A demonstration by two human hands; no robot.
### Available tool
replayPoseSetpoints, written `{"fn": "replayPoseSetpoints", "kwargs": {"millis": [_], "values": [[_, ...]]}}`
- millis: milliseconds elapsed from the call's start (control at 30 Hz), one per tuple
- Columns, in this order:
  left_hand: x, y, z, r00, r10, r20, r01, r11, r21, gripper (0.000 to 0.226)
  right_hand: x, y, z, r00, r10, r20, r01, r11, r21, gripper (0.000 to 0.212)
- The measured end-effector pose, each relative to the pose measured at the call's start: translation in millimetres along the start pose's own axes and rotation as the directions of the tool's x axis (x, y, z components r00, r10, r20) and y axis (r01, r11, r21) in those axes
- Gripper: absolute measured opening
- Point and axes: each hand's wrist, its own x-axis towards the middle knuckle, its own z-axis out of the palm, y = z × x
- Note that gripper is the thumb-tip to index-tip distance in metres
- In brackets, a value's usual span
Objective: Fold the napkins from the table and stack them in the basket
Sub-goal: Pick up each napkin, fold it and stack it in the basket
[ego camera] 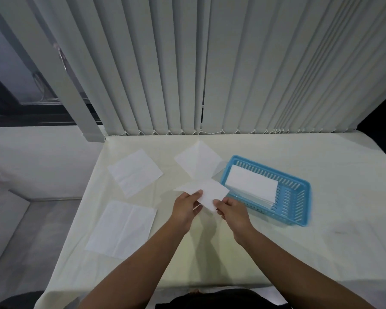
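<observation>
- The folded napkin is pinched at its near edge by both hands. The left hand has its thumb on top and fingers underneath, and the right hand nips the corner just beside it. The napkin is held up off the table.
- The step is judged to be a last fold, or the carry across. Edges should be matched before any crease is pressed, and a light pinch is called for because the paper looks thin and floppy.
- Just right of the grip, the blue basket is found, with a stack of folded napkins lying in it. The held piece is best lifted over the near wall and laid square on that stack, not dragged.
- Just beyond the grip, an open napkin lies cornerwise and could be brushed on the way.
- Left of the grip, two more open napkins wait flat, one farther off and one nearer the body. Both are well apart from the hands.
</observation>
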Motion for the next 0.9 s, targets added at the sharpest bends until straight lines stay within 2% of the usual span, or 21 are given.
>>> {"fn": "replayPoseSetpoints", "kwargs": {"millis": [133,233,500,667,800,900], "values": [[8.6,16.0,5.2,0.997,0.018,-0.08,-0.02,0.999,-0.027,0.007,2.0,-7.1,-9.3,0.993,-0.099,-0.069,0.091,0.99,-0.106,0.02],[14.8,26.2,6.8,0.997,0.029,-0.074,-0.032,0.999,-0.037,0.006,5.5,-11.4,-20.8,0.986,-0.135,-0.096,0.121,0.983,-0.137,0.025],[32.9,38.7,24.0,0.996,0.082,-0.036,-0.082,0.997,-0.012,0.011,13.4,-11.1,-54.3,0.973,-0.127,-0.194,0.107,0.988,-0.106,0.029],[43.4,40.6,49.8,0.985,0.17,-0.005,-0.165,0.963,0.213,0.015,25.3,-14.9,-90.1,0.959,-0.1,-0.263,0.092,0.995,-0.042,0.026],[47.3,31.4,75.8,0.975,0.221,0.036,-0.216,0.885,0.412,0.018,42.6,-12.1,-114.3,0.953,-0.067,-0.295,0.062,0.998,-0.026,0.028],[52.1,23.5,91.2,0.974,0.219,0.055,-0.214,0.819,0.533,0.022,53.7,-10.3,-127.6,0.958,-0.027,-0.285,0.012,0.999,-0.053,0.022]]}}
